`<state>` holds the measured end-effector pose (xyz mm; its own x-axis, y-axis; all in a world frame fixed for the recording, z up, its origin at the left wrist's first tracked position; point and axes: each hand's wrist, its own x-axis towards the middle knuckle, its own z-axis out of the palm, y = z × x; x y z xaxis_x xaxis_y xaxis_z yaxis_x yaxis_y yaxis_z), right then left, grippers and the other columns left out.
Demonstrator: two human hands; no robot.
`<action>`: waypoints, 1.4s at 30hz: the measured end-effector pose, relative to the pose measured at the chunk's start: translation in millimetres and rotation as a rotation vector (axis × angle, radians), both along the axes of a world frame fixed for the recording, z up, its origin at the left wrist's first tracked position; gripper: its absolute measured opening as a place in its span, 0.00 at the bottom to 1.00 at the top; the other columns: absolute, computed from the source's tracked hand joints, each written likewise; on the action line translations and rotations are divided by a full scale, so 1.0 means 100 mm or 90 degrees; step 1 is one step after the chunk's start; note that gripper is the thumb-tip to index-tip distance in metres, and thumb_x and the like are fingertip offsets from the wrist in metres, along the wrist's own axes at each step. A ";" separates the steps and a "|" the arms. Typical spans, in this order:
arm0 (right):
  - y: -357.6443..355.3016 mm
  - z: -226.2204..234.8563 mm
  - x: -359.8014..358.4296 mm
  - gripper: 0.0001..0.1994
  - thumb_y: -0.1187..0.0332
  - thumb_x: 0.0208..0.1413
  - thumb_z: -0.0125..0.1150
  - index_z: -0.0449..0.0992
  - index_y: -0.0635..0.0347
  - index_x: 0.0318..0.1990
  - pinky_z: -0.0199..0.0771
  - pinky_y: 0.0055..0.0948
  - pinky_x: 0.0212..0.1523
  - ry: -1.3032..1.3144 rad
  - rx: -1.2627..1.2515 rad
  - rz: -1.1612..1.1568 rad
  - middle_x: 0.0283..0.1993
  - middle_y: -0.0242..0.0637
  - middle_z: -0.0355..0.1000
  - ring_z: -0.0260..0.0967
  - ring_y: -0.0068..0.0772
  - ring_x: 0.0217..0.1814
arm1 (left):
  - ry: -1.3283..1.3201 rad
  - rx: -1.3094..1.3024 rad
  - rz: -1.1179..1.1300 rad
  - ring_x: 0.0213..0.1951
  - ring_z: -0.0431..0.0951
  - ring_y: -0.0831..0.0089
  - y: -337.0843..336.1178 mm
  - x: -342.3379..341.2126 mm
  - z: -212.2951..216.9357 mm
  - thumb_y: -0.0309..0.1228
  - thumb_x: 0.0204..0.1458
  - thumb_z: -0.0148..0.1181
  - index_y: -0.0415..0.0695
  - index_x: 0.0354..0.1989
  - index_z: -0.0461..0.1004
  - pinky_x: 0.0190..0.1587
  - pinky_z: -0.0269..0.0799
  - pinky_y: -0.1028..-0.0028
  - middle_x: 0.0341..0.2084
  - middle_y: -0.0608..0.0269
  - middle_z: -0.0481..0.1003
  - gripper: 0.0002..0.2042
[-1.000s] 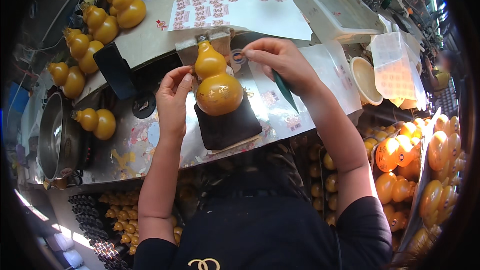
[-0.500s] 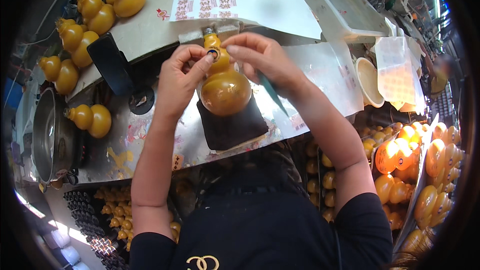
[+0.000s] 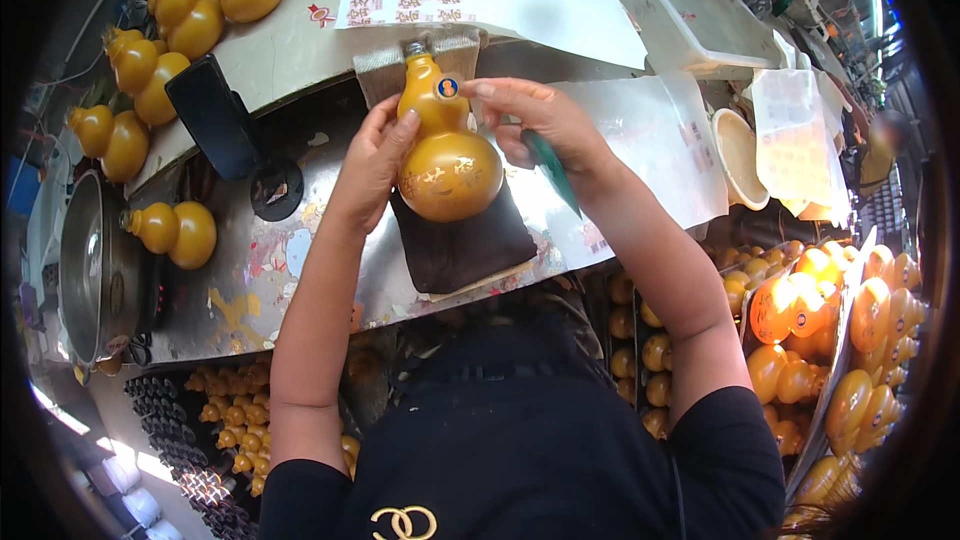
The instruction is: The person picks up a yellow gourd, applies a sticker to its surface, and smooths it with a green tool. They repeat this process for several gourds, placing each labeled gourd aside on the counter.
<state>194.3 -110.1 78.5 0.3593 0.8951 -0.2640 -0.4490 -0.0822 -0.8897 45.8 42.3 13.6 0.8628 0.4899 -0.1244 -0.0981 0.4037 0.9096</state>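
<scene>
A glossy yellow-brown gourd-shaped bottle point(image 3: 450, 175) lies on its back, its neck pointing away from me and its wide bulb over a black cloth point(image 3: 465, 245). My left hand point(image 3: 378, 152) grips it along the left side of the upper bulb and waist. A round blue sticker point(image 3: 447, 88) shows on the upper bulb's right side. Beside it is my right hand point(image 3: 550, 122), index fingertip close to the sticker's edge. Tucked in that hand's curled fingers is a thin green flat scraper point(image 3: 552, 172). Gold markings show on the lower bulb.
A folded grey cloth point(image 3: 465, 42) lies by the bottle's neck. Beyond is a sticker sheet point(image 3: 490, 0). At left stand a phone point(image 3: 212, 120), a metal pan point(image 3: 92, 270), a lone gourd bottle point(image 3: 180, 233) and several others. A white bowl point(image 3: 738, 160) sits right.
My left hand has left the sticker and taken the bottle's side. The bottle has turned slightly, bringing the sticker rightward and more gold markings into view. My right hand has moved slightly right.
</scene>
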 end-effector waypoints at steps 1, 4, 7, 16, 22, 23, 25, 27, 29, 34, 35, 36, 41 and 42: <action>0.00 0.01 -0.02 0.14 0.63 0.61 0.57 0.75 0.62 0.49 0.58 0.13 0.16 0.007 -0.001 0.001 0.29 0.25 0.65 0.59 0.13 0.17 | -0.028 -0.028 -0.009 0.53 0.71 0.72 -0.05 0.02 0.04 0.38 0.60 0.56 0.37 0.60 0.59 0.55 0.68 0.73 0.51 0.56 0.69 0.25; -0.02 0.03 -0.07 0.16 0.63 0.61 0.56 0.73 0.62 0.53 0.57 0.13 0.16 0.029 0.005 0.006 0.29 0.25 0.65 0.58 0.13 0.17 | -0.035 -0.027 0.023 0.53 0.71 0.72 -0.09 0.05 0.07 0.35 0.59 0.58 0.36 0.59 0.60 0.55 0.68 0.73 0.51 0.55 0.70 0.24; -0.01 -0.02 -0.02 0.17 0.64 0.61 0.56 0.73 0.62 0.54 0.56 0.13 0.16 0.016 0.026 0.027 0.28 0.25 0.65 0.58 0.12 0.17 | -0.024 -0.021 0.054 0.52 0.72 0.72 -0.13 0.05 0.12 0.33 0.58 0.59 0.36 0.58 0.61 0.55 0.69 0.73 0.51 0.55 0.70 0.24; -0.01 0.01 0.08 0.15 0.64 0.61 0.56 0.76 0.62 0.52 0.57 0.13 0.17 -0.011 -0.046 0.089 0.28 0.27 0.69 0.58 0.13 0.17 | -0.036 -0.118 0.053 0.51 0.72 0.72 -0.12 0.06 0.17 0.33 0.55 0.62 0.35 0.57 0.61 0.54 0.68 0.74 0.49 0.55 0.70 0.24; 0.00 -0.02 0.08 0.17 0.62 0.59 0.59 0.76 0.63 0.51 0.54 0.11 0.18 -0.059 -0.037 0.078 0.27 0.25 0.69 0.58 0.11 0.18 | 0.000 -0.035 0.081 0.51 0.71 0.72 -0.12 0.10 0.08 0.33 0.55 0.62 0.35 0.57 0.61 0.54 0.68 0.74 0.49 0.56 0.70 0.25; 0.02 -0.02 0.09 0.17 0.61 0.58 0.61 0.76 0.63 0.50 0.55 0.11 0.19 -0.096 -0.039 0.060 0.26 0.25 0.69 0.58 0.11 0.19 | 0.000 -0.039 0.079 0.51 0.71 0.72 -0.13 0.09 0.09 0.33 0.55 0.62 0.35 0.57 0.61 0.54 0.68 0.74 0.49 0.56 0.70 0.25; 0.08 -0.03 0.11 0.18 0.60 0.55 0.64 0.76 0.64 0.48 0.56 0.12 0.21 -0.170 -0.045 0.024 0.26 0.25 0.69 0.59 0.12 0.20 | 0.005 -0.050 0.074 0.51 0.72 0.72 -0.12 0.10 0.12 0.33 0.55 0.62 0.35 0.57 0.61 0.54 0.68 0.74 0.49 0.56 0.70 0.25; 0.16 -0.09 0.15 0.20 0.57 0.52 0.67 0.76 0.63 0.46 0.58 0.14 0.23 -0.325 -0.065 0.003 0.26 0.25 0.69 0.61 0.12 0.23 | 0.015 -0.064 0.073 0.51 0.72 0.72 -0.11 0.10 0.14 0.33 0.55 0.62 0.35 0.57 0.61 0.54 0.68 0.74 0.49 0.56 0.70 0.25; 0.23 -0.16 0.18 0.22 0.55 0.50 0.69 0.75 0.64 0.44 0.60 0.16 0.26 -0.429 -0.080 -0.010 0.26 0.25 0.69 0.62 0.13 0.25 | 0.008 -0.033 0.086 0.50 0.72 0.73 -0.15 0.11 0.14 0.33 0.56 0.61 0.36 0.57 0.61 0.53 0.69 0.75 0.49 0.56 0.70 0.24; 0.33 -0.30 0.26 0.26 0.50 0.51 0.67 0.74 0.65 0.45 0.62 0.17 0.29 -0.414 -0.078 0.036 0.27 0.26 0.69 0.62 0.15 0.29 | -0.011 -0.031 0.089 0.49 0.73 0.74 -0.18 0.10 0.12 0.34 0.56 0.60 0.36 0.56 0.62 0.51 0.70 0.76 0.48 0.57 0.71 0.23; 0.34 -0.30 0.26 0.26 0.49 0.51 0.66 0.74 0.65 0.45 0.61 0.17 0.29 -0.404 -0.074 0.044 0.27 0.26 0.69 0.61 0.15 0.28 | -0.011 -0.042 0.085 0.49 0.73 0.74 -0.16 0.10 0.11 0.34 0.57 0.60 0.36 0.56 0.62 0.51 0.70 0.77 0.48 0.57 0.71 0.23; 0.34 -0.30 0.26 0.26 0.49 0.52 0.65 0.74 0.65 0.45 0.61 0.17 0.29 -0.395 -0.071 0.052 0.27 0.26 0.69 0.61 0.14 0.28 | -0.011 -0.052 0.081 0.49 0.73 0.75 -0.14 0.10 0.10 0.34 0.57 0.60 0.36 0.56 0.62 0.51 0.70 0.77 0.47 0.58 0.71 0.23; 0.36 -0.26 0.22 0.25 0.48 0.55 0.62 0.76 0.65 0.44 0.60 0.17 0.28 -0.364 -0.084 0.091 0.26 0.25 0.67 0.59 0.14 0.26 | -0.006 -0.047 0.090 0.49 0.73 0.75 -0.13 0.13 0.10 0.34 0.57 0.60 0.36 0.57 0.62 0.51 0.70 0.76 0.48 0.58 0.71 0.23; 0.36 -0.26 0.22 0.25 0.48 0.55 0.62 0.76 0.65 0.44 0.60 0.17 0.28 -0.357 -0.085 0.090 0.26 0.25 0.67 0.58 0.14 0.25 | -0.010 -0.045 0.092 0.49 0.73 0.75 -0.14 0.13 0.10 0.34 0.58 0.60 0.36 0.57 0.62 0.51 0.70 0.76 0.48 0.58 0.71 0.23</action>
<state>216.6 -74.0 52.2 0.3560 0.9166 -0.1822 0.1105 -0.2349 -0.9657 58.6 28.5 23.7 0.7861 0.5995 -0.1505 -0.1732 0.4473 0.8774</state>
